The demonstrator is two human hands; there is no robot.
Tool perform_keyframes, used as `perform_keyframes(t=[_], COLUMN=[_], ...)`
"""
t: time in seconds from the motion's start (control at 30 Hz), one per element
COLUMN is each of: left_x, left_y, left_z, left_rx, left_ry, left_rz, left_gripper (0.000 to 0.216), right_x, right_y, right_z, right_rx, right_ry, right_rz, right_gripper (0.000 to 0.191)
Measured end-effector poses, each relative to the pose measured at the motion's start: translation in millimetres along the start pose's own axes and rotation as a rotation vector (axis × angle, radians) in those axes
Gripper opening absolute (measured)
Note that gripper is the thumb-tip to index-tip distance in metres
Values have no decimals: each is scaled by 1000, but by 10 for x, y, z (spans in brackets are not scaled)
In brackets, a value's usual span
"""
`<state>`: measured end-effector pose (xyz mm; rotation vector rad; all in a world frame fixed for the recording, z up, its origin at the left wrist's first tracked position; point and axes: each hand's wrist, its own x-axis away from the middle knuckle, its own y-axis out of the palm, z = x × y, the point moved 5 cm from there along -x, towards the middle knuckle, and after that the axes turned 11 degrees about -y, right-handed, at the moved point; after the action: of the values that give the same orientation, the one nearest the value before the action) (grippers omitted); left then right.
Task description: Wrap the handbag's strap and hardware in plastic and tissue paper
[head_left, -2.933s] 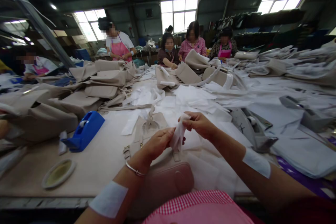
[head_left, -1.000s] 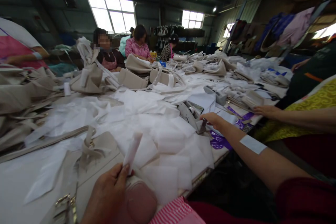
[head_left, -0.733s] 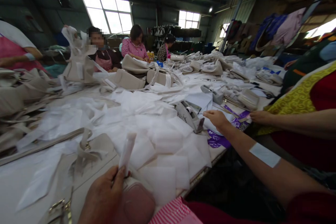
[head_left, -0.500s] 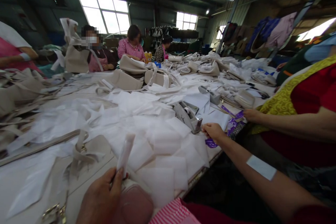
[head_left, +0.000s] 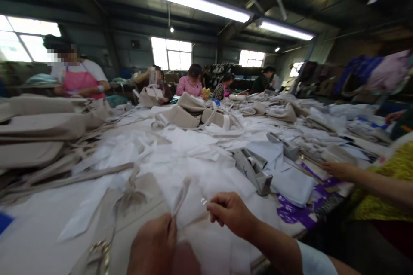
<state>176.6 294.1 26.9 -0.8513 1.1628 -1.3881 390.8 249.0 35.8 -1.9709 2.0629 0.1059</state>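
Observation:
My left hand (head_left: 151, 242) is closed around a beige strap wrapped in white foam sheet (head_left: 182, 195), whose free end points up and away. In the fingertips of my right hand (head_left: 230, 215) is a short piece of transparent tape (head_left: 203, 200), glinting just right of the wrapped strap and apart from it. A beige handbag (head_left: 138, 210) with gold-coloured metal fittings (head_left: 102, 250) lies beside my left hand. A grey tape dispenser (head_left: 253, 172) stands beyond my right hand.
Loose white foam sheets (head_left: 200, 172) cover the middle of the table. Beige bags (head_left: 41, 124) are piled at the left, more (head_left: 190, 114) at the back. A second dispenser (head_left: 284, 146) stands behind the first. At the right, a co-worker's hand (head_left: 342, 171) is near purple printed plastic (head_left: 298, 210).
My right hand has moved left from the dispenser towards the wrapped strap, with the tape in its fingers. The strap's end leans more to the right. My view has turned left.

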Motion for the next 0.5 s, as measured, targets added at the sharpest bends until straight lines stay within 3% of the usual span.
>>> perform_keyframes(t=[0.07,0.17,0.37,0.5], left_x=[76,116,200,238], left_y=[-95,-144,-133,-106], left_z=[106,218,293,293], left_rx=[-69,-85,-55,-51], left_ry=[17,75,163,191], left_rz=[37,51,199,328], left_gripper=[34,32,23,22], right_x=[-84,-205,-244,-216], right_y=[386,683,719,692], right_z=[-183,-227,156,167], right_rx=[-52,-34,146,170], right_ry=[-36,-36,115,136], right_rz=[-75,-110,-29,-1], right_gripper=[29,30,34,36])
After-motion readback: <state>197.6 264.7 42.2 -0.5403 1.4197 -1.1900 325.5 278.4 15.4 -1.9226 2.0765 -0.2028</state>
